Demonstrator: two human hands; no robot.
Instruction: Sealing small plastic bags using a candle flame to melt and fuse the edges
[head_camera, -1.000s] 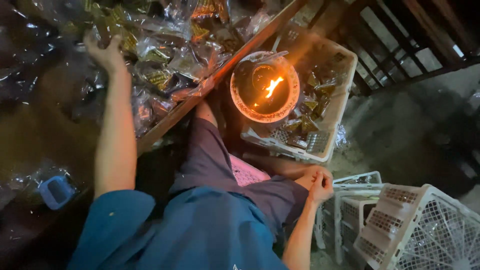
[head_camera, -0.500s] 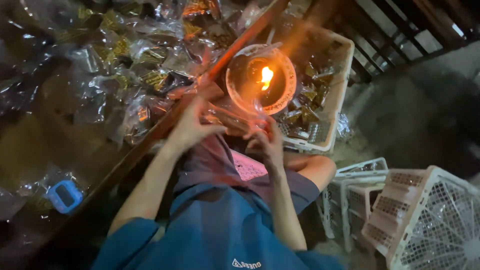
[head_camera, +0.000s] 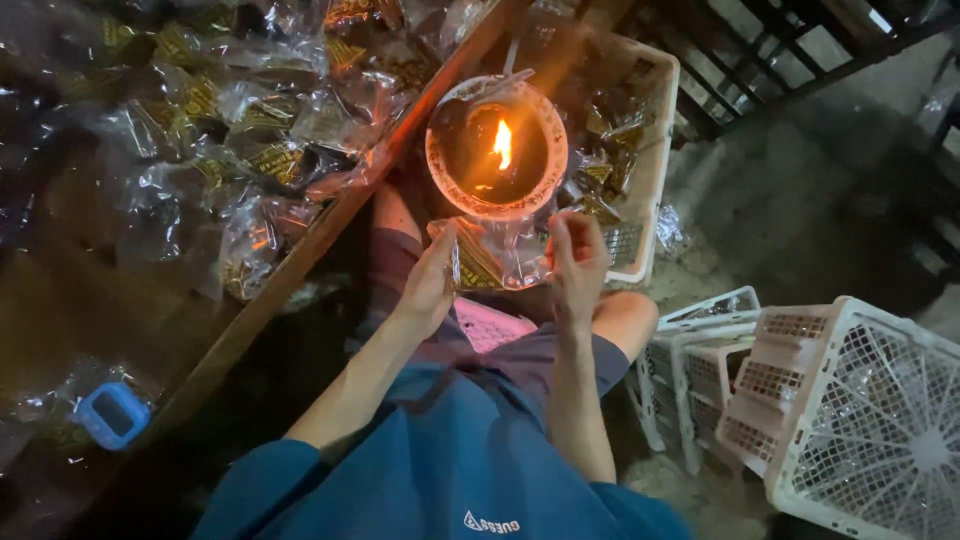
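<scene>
Seen from the head camera, a seated person in a blue shirt and dark shorts holds a clear cellophane packet (head_camera: 497, 255) stretched between both hands just near of a round bowl (head_camera: 497, 148) in which a small flame (head_camera: 503, 143) burns. The left hand (head_camera: 432, 283) pinches the packet's left edge between thumb and fingers; the right hand (head_camera: 577, 262) pinches its right edge the same way. Behind and right of the bowl stands a white plastic crate (head_camera: 652, 150) part-filled with wrapped packets. To the left, past a slanted wooden rail (head_camera: 300, 262), a heap of loose cellophane-wrapped packets (head_camera: 240, 130) covers a dark table. A small blue box (head_camera: 112, 413) lies at the near left. Empty white lattice crates (head_camera: 850, 410) are stacked at the near right on a rough concrete floor (head_camera: 790, 200), with dark metal bars (head_camera: 790, 40) at the far right.
</scene>
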